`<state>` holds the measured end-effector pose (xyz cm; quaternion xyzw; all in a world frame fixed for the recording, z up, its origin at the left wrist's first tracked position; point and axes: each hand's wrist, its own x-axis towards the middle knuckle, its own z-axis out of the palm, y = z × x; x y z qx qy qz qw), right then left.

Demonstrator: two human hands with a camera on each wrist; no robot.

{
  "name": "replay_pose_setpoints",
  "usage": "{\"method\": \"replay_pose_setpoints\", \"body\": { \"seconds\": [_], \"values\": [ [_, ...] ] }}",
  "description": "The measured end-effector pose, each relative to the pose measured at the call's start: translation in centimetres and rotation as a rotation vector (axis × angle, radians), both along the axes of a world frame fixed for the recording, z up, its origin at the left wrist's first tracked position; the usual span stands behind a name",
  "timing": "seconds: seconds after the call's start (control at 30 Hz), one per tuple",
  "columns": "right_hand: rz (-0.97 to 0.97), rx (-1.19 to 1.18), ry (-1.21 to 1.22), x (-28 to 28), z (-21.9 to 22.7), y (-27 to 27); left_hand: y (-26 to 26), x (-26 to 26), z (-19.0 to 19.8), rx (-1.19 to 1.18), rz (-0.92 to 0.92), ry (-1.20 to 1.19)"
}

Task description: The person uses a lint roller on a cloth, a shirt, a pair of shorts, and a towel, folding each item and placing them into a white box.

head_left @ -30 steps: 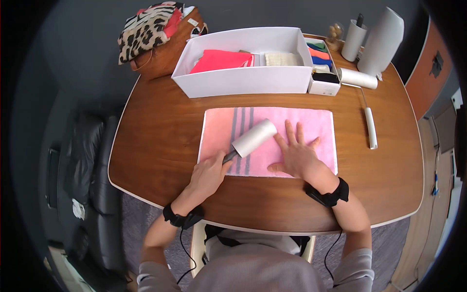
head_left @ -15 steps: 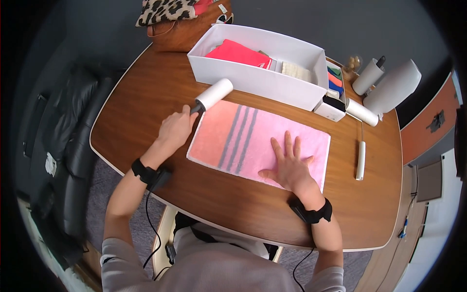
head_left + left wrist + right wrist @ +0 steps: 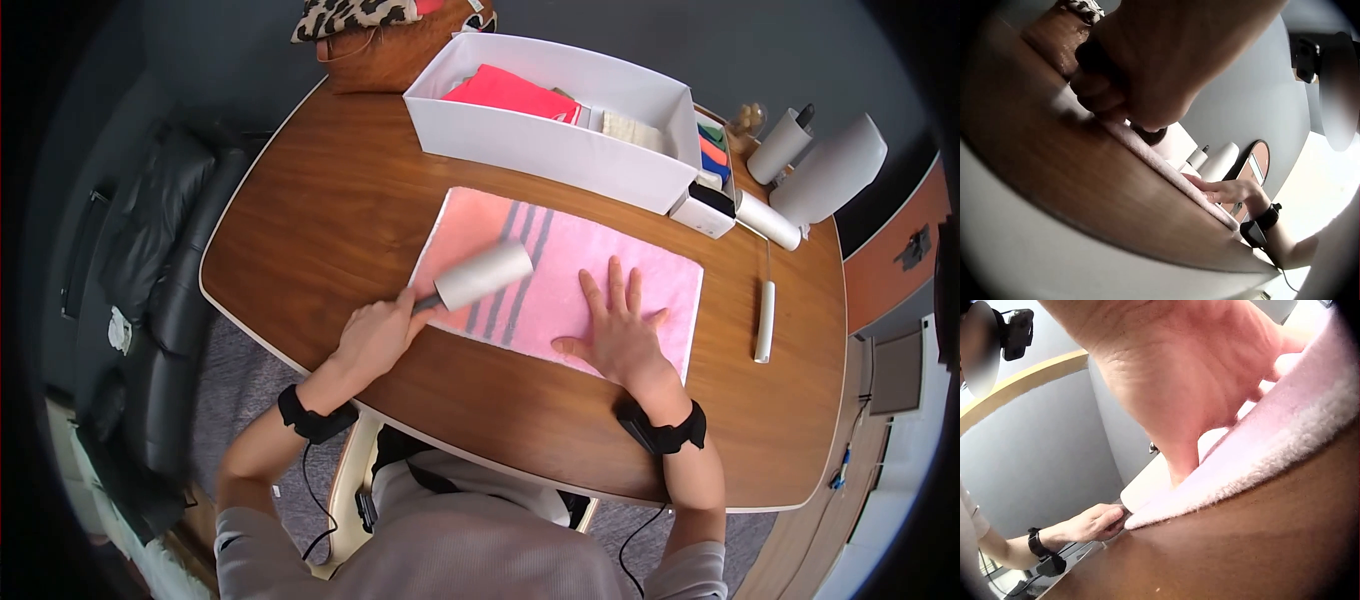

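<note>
A pink towel with grey stripes and an orange end lies flat on the wooden table. My left hand grips the dark handle of a lint roller, whose white cylinder lies over the towel's striped, orange side. In the left wrist view the curled fingers wrap the handle near the towel's edge. My right hand rests on the towel's right part with fingers spread. The right wrist view shows that palm arched, with the thumb down on the pile.
Behind the towel stands a white bin holding folded cloths, beside a small box of rolled fabrics. A second roller with a white handle lies at the right. A brown bag sits at the back left.
The lint roller went from the towel's middle to its far left corner, then back over the striped part. The right hand stays spread on the towel. The head view has turned.
</note>
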<state>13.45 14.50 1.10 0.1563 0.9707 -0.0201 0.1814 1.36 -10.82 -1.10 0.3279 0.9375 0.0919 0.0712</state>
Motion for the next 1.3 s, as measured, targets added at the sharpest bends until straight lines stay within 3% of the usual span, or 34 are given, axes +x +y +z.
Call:
{"method": "replay_pose_setpoints", "body": {
  "seconds": [0.27,0.43,0.6,0.63,0.87,0.97,1.13,1.3],
  "values": [
    [0.018,0.031,0.057,0.4,-0.8,0.2,0.0,-6.0,1.1,-0.005,0.221,0.171],
    [0.010,0.026,0.059,0.4,-0.9,0.2,-1.0,-5.3,3.9,0.225,0.094,0.032],
    [0.008,0.031,0.088,0.6,-0.7,0.2,-1.6,-0.8,4.4,0.033,-0.144,-0.199],
    [0.010,0.029,0.093,0.7,-0.8,0.2,-1.9,-0.6,4.0,0.023,-0.123,-0.254],
    [-0.003,0.008,0.089,0.7,-0.7,0.3,-3.6,-3.9,-0.2,0.022,0.050,0.042],
    [-0.012,-0.003,0.085,0.6,-0.6,0.3,-2.9,-5.4,0.6,0.037,0.143,0.111],
    [-0.024,-0.011,0.069,0.5,-0.5,0.2,-1.7,-4.3,3.4,0.282,0.097,-0.032],
    [-0.072,0.022,0.027,-0.1,-0.5,0.2,-0.6,-1.8,3.3,0.118,-0.074,-0.160]
  ]
}}
